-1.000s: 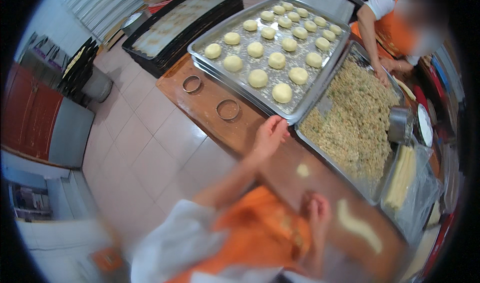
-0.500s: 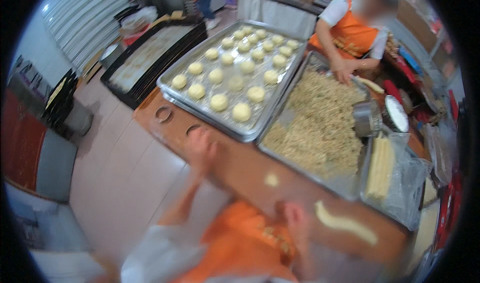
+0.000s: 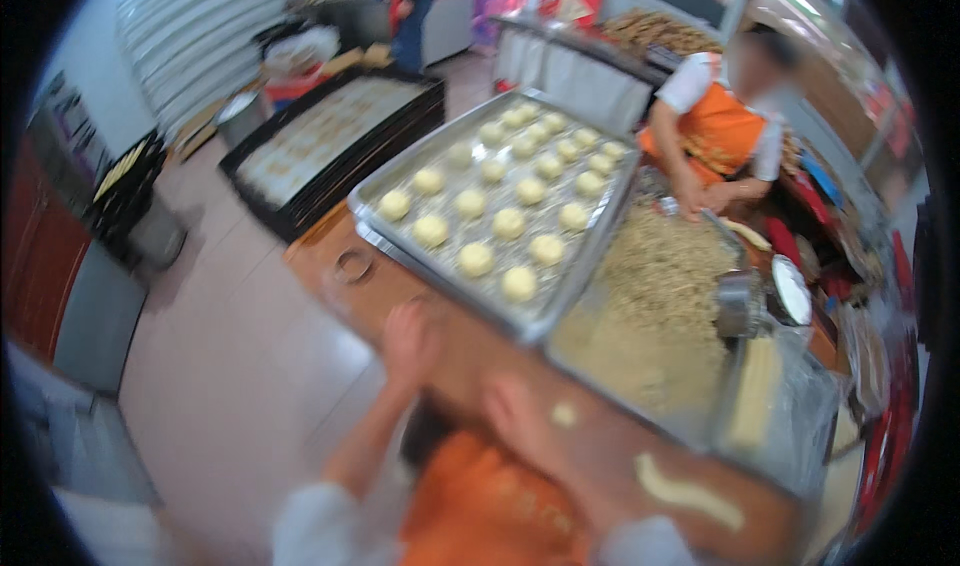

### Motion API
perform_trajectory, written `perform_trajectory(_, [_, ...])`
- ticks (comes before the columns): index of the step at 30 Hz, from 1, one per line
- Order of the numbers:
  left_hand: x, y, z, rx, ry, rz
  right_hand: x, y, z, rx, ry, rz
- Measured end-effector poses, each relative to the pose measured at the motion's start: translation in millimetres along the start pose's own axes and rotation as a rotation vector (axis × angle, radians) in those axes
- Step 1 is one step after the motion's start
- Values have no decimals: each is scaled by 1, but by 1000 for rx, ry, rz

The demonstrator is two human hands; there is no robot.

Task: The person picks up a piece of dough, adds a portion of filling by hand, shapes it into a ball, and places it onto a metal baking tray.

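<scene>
My left hand (image 3: 408,344) is over the front edge of the wooden worktable (image 3: 470,366). At its fingertips a faint metal ring shows on the wood, partly hidden. My right hand (image 3: 510,408) is at the table edge, left of a small pale dough piece (image 3: 564,414). Motion smears the fingers of both hands, so their grip and anything under them cannot be made out. A long, curved dough strip (image 3: 685,494) lies to the right. Another metal ring (image 3: 353,266) sits on the wood at the left, near the tray.
Beyond my hands stands a metal tray (image 3: 445,278) of round dough balls, beside a tray of crumbly filling (image 3: 650,306). Pale dough strips (image 3: 752,396) and a metal pot (image 3: 738,304) are at right. A co-worker (image 3: 715,136) works at the far side. Black baking trays (image 3: 285,206) are stacked at left.
My right hand has moved left and inward, past the small dough piece toward my left hand. My left hand stays near the ring. The view has shifted, so the trays appear lower.
</scene>
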State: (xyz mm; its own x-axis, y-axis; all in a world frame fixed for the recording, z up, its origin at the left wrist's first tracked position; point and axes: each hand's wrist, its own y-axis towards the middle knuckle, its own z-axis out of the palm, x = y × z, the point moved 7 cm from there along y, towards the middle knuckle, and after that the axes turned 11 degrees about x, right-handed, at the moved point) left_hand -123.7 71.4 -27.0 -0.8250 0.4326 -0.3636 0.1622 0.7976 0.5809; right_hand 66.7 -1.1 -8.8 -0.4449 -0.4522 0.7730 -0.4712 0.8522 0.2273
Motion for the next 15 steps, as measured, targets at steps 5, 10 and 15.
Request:
perform_trajectory(5, [0, 6, 0, -183, -209, -243, 31, 116, 3, 269, -426, 57])
perform_trajectory(10, [14, -49, -29, -61, -174, -230, 7, 104, 79, 285, -305, 12])
perform_trajectory(15, [58, -10, -56, 183, -6, -324, -36, 50, 70, 539, -393, 76])
